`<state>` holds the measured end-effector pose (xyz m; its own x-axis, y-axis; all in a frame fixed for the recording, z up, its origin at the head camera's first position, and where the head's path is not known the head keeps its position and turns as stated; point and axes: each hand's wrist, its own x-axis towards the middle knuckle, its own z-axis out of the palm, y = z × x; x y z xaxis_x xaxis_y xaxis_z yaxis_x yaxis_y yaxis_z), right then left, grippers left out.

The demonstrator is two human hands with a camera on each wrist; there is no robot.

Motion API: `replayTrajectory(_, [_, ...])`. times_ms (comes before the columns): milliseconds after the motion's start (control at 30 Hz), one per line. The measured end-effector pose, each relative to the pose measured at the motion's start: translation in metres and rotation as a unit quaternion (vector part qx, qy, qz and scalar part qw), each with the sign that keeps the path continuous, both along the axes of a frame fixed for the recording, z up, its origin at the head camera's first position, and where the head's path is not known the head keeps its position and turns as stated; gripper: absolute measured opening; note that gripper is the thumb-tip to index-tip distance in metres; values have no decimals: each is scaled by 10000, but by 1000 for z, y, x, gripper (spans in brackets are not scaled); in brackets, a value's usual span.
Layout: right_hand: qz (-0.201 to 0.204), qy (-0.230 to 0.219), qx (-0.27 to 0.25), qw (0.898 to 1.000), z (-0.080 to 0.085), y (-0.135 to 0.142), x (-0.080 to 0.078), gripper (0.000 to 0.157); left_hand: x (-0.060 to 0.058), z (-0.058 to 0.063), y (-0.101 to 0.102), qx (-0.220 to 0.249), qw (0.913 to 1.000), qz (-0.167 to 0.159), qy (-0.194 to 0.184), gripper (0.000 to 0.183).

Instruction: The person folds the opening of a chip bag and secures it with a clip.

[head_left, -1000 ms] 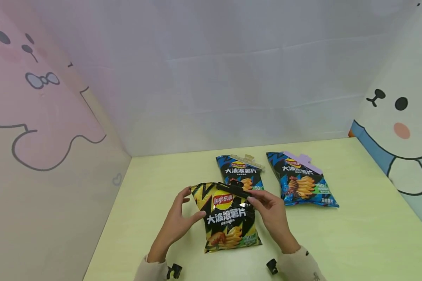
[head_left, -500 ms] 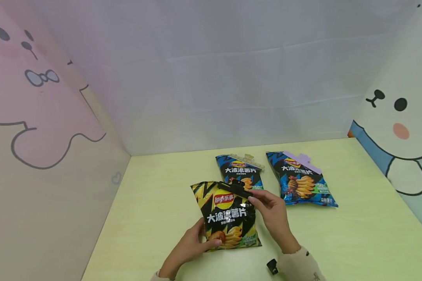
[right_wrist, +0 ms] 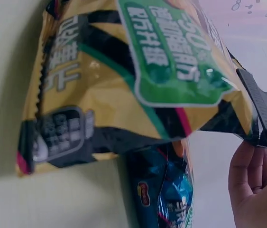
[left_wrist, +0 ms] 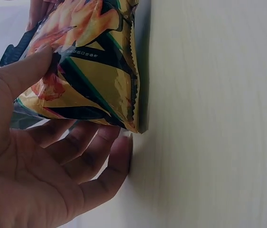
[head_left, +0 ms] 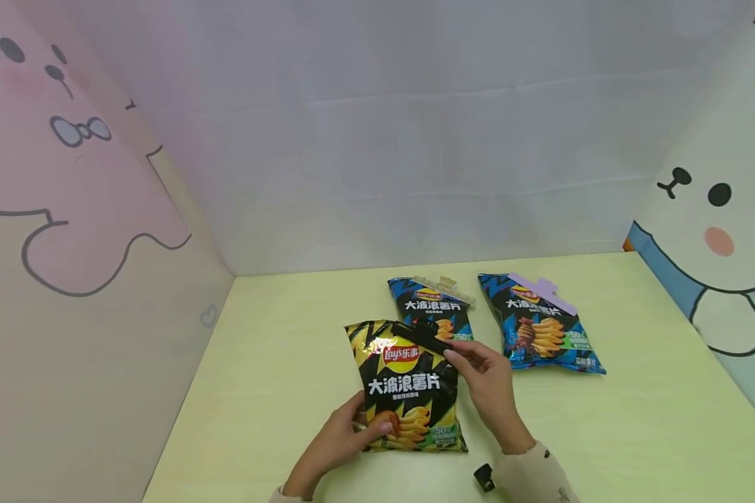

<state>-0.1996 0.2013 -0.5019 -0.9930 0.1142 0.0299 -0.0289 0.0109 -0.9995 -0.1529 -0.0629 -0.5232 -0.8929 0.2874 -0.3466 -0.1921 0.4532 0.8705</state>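
A yellow and black bag of potato chips (head_left: pixel 409 388) is held in front of me, its top right corner closed by a black bag clip (head_left: pixel 423 337). My left hand (head_left: pixel 346 433) grips the bag's lower left side, thumb on the front and fingers behind, as the left wrist view shows. With the thumb and fingers of my right hand (head_left: pixel 487 384) I pinch the right end of the clip together with the bag's corner. In the right wrist view the bag's bottom edge hangs near the table, and the black clip (right_wrist: pixel 256 102) lies along its top.
Behind the held bag lies a blue chip bag (head_left: pixel 405 293) with a clear gold-toned clip (head_left: pixel 443 290), partly covered by it. Another blue chip bag (head_left: pixel 541 339) with a lilac clip (head_left: pixel 543 292) lies to the right. The pale yellow table (head_left: pixel 277 335) meets a curtain wall (head_left: pixel 365 175) at the back.
My left hand has left the bag's upper left edge and moved down to grip its lower left side. The right hand keeps its pinch at the clip; the bag has barely shifted.
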Motion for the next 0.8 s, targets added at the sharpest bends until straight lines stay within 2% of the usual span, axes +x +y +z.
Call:
replayTrajectory(200, [-15,58,134,9999,7,-5,-7,23,0,3,-5,88,9997,106,198,67])
replayTrajectory(367, [253,317,301,9987,17,-11,-20,21,-5,9,-14,9,9989,358,316,65])
replayTrajectory(467, [493,368,306,9976,20,-19,-32,21,-11,13,-22,-119,9969,678,381,64])
replayTrajectory(633, [675,308,394,9965,23,-40,-56,20,-21,17,-37,-368,9904,1214,542,61])
replayTrajectory(800, [755,101,803,9939,30,-64,-88,16,-42,18,-54,-515,9839,1513,794,63])
